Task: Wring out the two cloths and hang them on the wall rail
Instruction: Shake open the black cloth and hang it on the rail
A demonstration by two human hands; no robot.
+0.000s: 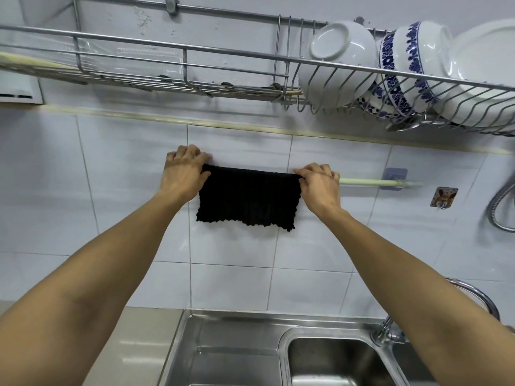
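Observation:
A black knitted cloth (pixel 248 199) hangs folded over the pale green wall rail (pixel 370 181), spread flat against the white tiles. My left hand (pixel 184 171) pinches the cloth's top left corner at the rail. At the top right corner, my right hand (pixel 320 185) grips the cloth's upper edge. The rail shows only to the right of my right hand; the cloth and both hands cover the rest of it. No second cloth is in view.
A steel dish rack (pixel 195 65) with white and blue-patterned bowls (pixel 404 68) hangs above the rail. Below are a steel sink (pixel 334 358) with a draining section (pixel 237 344), a curved tap (pixel 479 299), a shower hose (pixel 498 207) and an adhesive wall hook (pixel 443 196).

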